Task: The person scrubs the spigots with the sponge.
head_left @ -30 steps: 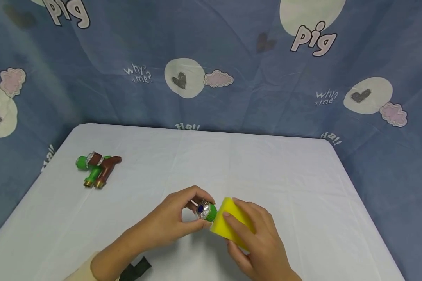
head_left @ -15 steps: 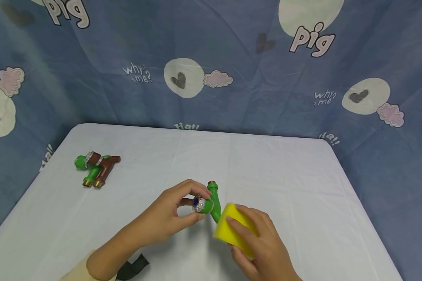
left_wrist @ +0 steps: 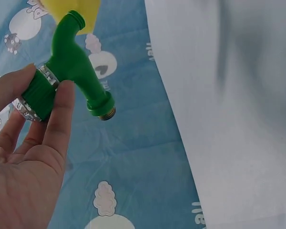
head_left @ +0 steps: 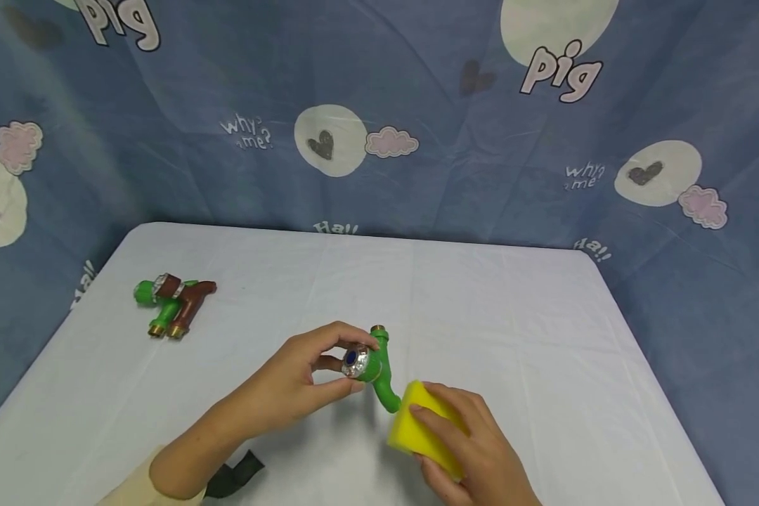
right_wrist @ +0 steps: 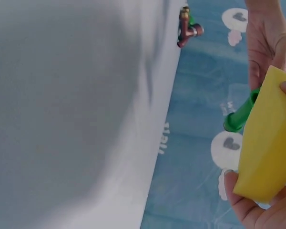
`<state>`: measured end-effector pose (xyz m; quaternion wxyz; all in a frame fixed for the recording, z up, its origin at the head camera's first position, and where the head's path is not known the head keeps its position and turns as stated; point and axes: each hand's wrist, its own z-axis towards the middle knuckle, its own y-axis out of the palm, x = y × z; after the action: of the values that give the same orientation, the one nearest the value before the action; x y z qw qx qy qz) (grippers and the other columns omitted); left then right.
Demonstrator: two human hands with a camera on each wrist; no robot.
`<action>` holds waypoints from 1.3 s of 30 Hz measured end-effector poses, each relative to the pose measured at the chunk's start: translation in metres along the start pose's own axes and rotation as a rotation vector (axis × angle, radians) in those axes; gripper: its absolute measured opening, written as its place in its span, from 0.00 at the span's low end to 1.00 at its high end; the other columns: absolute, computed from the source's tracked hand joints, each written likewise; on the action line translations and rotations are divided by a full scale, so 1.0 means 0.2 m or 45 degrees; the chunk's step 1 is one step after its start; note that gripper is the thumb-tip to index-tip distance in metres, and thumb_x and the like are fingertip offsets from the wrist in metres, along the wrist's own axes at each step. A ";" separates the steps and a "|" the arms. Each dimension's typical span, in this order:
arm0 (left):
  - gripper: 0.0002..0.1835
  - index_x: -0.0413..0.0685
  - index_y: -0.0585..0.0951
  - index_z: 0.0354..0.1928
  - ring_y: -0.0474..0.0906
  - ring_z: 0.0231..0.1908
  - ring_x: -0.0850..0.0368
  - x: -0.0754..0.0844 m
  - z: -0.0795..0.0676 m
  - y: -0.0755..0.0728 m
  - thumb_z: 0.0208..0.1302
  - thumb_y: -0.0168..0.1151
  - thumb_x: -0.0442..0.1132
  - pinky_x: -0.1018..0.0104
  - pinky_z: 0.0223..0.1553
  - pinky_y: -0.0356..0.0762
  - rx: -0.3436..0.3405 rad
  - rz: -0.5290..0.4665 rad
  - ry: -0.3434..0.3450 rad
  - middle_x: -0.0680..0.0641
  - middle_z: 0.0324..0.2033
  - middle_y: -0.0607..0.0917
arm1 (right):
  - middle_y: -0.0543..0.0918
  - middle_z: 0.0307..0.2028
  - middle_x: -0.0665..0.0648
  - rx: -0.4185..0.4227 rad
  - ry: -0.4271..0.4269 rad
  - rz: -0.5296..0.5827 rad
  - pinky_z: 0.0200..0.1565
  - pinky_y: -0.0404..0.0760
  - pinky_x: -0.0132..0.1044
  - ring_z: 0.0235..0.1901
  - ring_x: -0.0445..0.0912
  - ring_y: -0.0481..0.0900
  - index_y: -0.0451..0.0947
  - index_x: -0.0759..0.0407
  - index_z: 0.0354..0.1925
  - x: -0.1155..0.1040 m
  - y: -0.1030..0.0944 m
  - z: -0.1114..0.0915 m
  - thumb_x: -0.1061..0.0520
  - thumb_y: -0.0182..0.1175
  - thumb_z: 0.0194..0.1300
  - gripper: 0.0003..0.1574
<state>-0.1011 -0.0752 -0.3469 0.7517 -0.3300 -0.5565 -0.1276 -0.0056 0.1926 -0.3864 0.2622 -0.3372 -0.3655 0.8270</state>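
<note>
Above the table, my left hand (head_left: 303, 376) pinches a green faucet (head_left: 384, 369) by its round knob, which has a silvery rim and a dark blue centre. In the left wrist view the faucet (left_wrist: 76, 62) shows a threaded brass end and a curved spout. My right hand (head_left: 481, 446) grips a yellow sponge (head_left: 426, 429) between thumb and fingers. The sponge is close to the spout's tip; whether they touch I cannot tell. In the right wrist view the sponge (right_wrist: 269, 143) hides much of the faucet (right_wrist: 240, 114).
On the left of the white table (head_left: 512, 316), a brown faucet (head_left: 192, 306) lies against another green faucet (head_left: 164, 320). A black strap (head_left: 235, 474) is by my left forearm. Blue printed cloth (head_left: 379, 84) hangs behind the table.
The faucet has turned in my left hand, so its body and spout now show beside the knob. My right hand has moved slightly down and right with the sponge.
</note>
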 end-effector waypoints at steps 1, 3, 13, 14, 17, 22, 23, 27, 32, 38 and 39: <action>0.25 0.61 0.75 0.58 0.77 0.50 0.59 0.00 0.00 0.00 0.60 0.69 0.37 0.65 0.48 0.80 -0.004 0.016 0.011 0.58 0.55 0.78 | 0.69 0.64 0.54 0.012 0.004 0.018 0.57 0.65 0.23 0.56 0.46 0.69 0.75 0.46 0.60 0.00 -0.01 0.00 0.45 0.61 0.63 0.27; 0.24 0.60 0.75 0.59 0.77 0.51 0.60 0.00 0.01 0.00 0.61 0.68 0.38 0.65 0.49 0.79 -0.023 0.036 0.031 0.59 0.55 0.78 | 0.70 0.63 0.57 0.069 -0.003 0.092 0.57 0.66 0.23 0.56 0.48 0.69 0.75 0.50 0.60 0.00 -0.02 0.01 0.46 0.62 0.63 0.27; 0.20 0.58 0.77 0.55 0.76 0.53 0.57 -0.01 0.01 0.03 0.61 0.68 0.37 0.63 0.49 0.80 -0.122 -0.086 0.046 0.56 0.54 0.79 | 0.71 0.59 0.70 0.273 -0.223 0.290 0.62 0.66 0.31 0.56 0.57 0.68 0.75 0.66 0.56 -0.04 -0.01 0.12 0.51 0.61 0.67 0.26; 0.20 0.58 0.77 0.55 0.76 0.52 0.57 -0.01 0.01 0.03 0.61 0.68 0.37 0.63 0.49 0.80 -0.125 -0.097 0.048 0.55 0.53 0.79 | 0.70 0.60 0.69 0.256 -0.214 0.313 0.62 0.66 0.31 0.57 0.57 0.68 0.75 0.65 0.56 -0.04 0.00 0.12 0.51 0.61 0.67 0.25; 0.20 0.58 0.78 0.54 0.76 0.53 0.57 -0.01 0.01 0.03 0.61 0.68 0.36 0.62 0.50 0.79 -0.135 -0.131 0.042 0.55 0.53 0.79 | 0.68 0.61 0.70 0.215 -0.169 0.389 0.60 0.68 0.32 0.57 0.57 0.67 0.75 0.61 0.57 -0.02 0.00 0.12 0.53 0.62 0.66 0.24; 0.19 0.56 0.78 0.54 0.75 0.55 0.55 -0.01 0.01 0.03 0.61 0.68 0.35 0.61 0.50 0.79 -0.164 -0.193 0.049 0.53 0.53 0.78 | 0.67 0.62 0.67 0.180 -0.049 0.401 0.60 0.69 0.33 0.58 0.55 0.68 0.75 0.56 0.59 0.02 0.01 0.10 0.52 0.63 0.65 0.25; 0.19 0.55 0.78 0.54 0.75 0.55 0.55 -0.01 0.01 0.03 0.61 0.67 0.35 0.61 0.50 0.79 -0.172 -0.203 0.055 0.52 0.53 0.78 | 0.67 0.62 0.66 0.175 -0.032 0.387 0.61 0.68 0.32 0.58 0.55 0.68 0.75 0.56 0.59 0.03 0.02 0.10 0.52 0.64 0.65 0.25; 0.18 0.53 0.78 0.54 0.75 0.55 0.53 -0.02 0.01 0.03 0.62 0.67 0.35 0.61 0.51 0.79 -0.193 -0.229 0.072 0.50 0.54 0.78 | 0.68 0.62 0.65 0.179 0.002 0.344 0.61 0.67 0.32 0.59 0.55 0.68 0.75 0.56 0.60 0.06 0.02 0.09 0.53 0.64 0.64 0.26; 0.19 0.53 0.78 0.54 0.75 0.55 0.53 -0.02 0.00 0.03 0.61 0.67 0.34 0.60 0.51 0.79 -0.195 -0.259 0.078 0.49 0.54 0.78 | 0.68 0.62 0.62 0.167 0.069 0.272 0.59 0.67 0.28 0.59 0.54 0.67 0.73 0.55 0.61 0.10 0.02 0.08 0.53 0.64 0.64 0.28; 0.20 0.54 0.77 0.54 0.75 0.56 0.51 -0.02 0.00 0.04 0.61 0.67 0.34 0.59 0.51 0.79 -0.191 -0.290 0.080 0.49 0.54 0.78 | 0.67 0.63 0.59 0.137 0.177 0.294 0.63 0.63 0.28 0.60 0.52 0.66 0.67 0.57 0.65 0.14 0.01 0.05 0.59 0.68 0.55 0.40; 0.19 0.54 0.77 0.54 0.74 0.56 0.52 -0.02 0.01 0.04 0.61 0.67 0.34 0.59 0.51 0.79 -0.191 -0.290 0.071 0.49 0.54 0.78 | 0.66 0.63 0.59 0.142 0.185 0.323 0.63 0.63 0.29 0.60 0.52 0.66 0.66 0.59 0.66 0.14 0.01 0.05 0.61 0.68 0.54 0.42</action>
<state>-0.0991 -0.0698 -0.3523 0.7208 -0.3163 -0.5582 -0.2625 -0.0307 0.2067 -0.3927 0.1996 -0.4246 -0.2537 0.8459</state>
